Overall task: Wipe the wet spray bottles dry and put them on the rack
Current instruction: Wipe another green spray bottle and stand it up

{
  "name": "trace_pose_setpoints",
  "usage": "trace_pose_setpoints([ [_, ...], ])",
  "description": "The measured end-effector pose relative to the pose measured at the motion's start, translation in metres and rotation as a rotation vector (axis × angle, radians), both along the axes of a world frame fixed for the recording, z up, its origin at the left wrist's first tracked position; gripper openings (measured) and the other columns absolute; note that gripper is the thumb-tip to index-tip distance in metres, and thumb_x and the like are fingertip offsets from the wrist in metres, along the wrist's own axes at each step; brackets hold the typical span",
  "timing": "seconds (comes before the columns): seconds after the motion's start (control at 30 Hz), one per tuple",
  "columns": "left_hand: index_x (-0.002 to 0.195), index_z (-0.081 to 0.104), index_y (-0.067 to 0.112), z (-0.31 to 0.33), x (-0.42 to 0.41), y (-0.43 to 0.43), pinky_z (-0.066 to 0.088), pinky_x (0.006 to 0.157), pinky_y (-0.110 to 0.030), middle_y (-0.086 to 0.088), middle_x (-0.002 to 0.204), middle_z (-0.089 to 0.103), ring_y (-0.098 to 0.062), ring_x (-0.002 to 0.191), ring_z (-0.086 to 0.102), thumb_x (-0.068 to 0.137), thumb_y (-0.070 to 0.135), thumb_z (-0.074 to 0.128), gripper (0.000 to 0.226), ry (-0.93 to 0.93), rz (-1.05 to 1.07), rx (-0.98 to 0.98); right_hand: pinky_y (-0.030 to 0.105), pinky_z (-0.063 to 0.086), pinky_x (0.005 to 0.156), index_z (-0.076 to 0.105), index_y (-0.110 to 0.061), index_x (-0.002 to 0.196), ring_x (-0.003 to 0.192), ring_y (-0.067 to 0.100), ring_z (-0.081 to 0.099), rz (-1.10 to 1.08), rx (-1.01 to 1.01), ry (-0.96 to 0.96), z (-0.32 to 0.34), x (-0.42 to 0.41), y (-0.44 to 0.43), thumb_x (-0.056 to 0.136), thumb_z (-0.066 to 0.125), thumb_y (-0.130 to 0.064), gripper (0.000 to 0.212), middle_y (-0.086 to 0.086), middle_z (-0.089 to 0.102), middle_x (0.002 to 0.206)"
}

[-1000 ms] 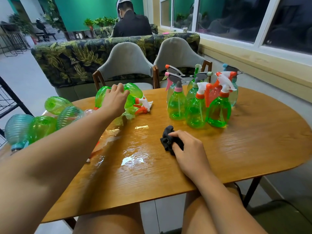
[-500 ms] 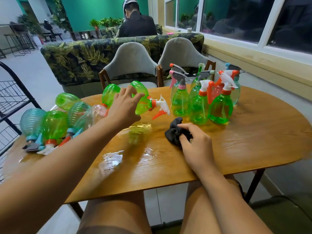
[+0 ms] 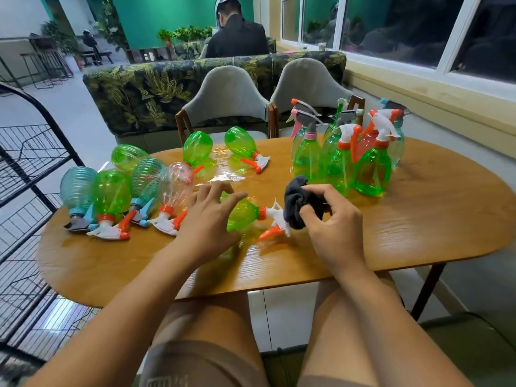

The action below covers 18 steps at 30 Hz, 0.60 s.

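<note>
Green bottle (image 3: 242, 217) now under left hand (image 3: 208, 220)

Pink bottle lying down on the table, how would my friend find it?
On the wooden table, bottles lie on their sides at the left end. The pink bottle is at the right end of the front row, beside the left hand. Its neighbours are green or blue; it alone is clear pale pink.
</note>
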<state>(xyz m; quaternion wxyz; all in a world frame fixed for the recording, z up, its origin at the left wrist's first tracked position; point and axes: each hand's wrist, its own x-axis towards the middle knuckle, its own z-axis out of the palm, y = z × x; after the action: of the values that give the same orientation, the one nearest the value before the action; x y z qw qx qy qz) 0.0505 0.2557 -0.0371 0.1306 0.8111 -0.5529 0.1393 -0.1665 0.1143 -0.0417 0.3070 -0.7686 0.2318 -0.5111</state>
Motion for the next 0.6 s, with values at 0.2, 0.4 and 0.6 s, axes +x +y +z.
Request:
trace_pose_setpoints([
  [0.2,0.157,0.042,0.048,-0.008,-0.008,0.001,0.012,0.123,-0.048,0.008,0.157,0.040,-0.026,0.152,0.022,0.084,0.046,0.073,0.079,-0.008,-0.028,-0.022,0.014,0.052,0.090,0.069,-0.034,0.127,0.108,-0.001,0.064,0.195,0.010,0.190,0.000,0.020,0.002,0.096,0.067,-0.011,0.039,-0.015,0.072,0.116],
  [0.4,0.154,0.047,0.051,-0.009,-0.007,-0.004,0.019,0.122,-0.050,0.010,0.155,0.048,-0.026,0.151,0.030,0.096,0.060,0.063,0.061,-0.055,-0.035,-0.047,0.030,0.042,0.114,0.070,-0.026,0.127,0.133,0.012,0.048,0.186,-0.123,0.500,-0.016,0.039,-0.010,0.097,0.063,-0.018,0.031,-0.006,0.058,0.145],
  [0.6,0.153,0.048,0.051,-0.005,-0.006,-0.011,0.024,0.122,-0.052,0.011,0.155,0.048,-0.026,0.151,0.030,0.099,0.057,0.063,0.056,-0.047,-0.022,-0.020,0.040,0.055,0.101,0.058,-0.030,0.130,0.120,0.017,0.060,0.251,-0.145,0.600,-0.012,0.041,-0.011,0.098,0.059,-0.015,0.036,-0.005,0.065,0.134],
])
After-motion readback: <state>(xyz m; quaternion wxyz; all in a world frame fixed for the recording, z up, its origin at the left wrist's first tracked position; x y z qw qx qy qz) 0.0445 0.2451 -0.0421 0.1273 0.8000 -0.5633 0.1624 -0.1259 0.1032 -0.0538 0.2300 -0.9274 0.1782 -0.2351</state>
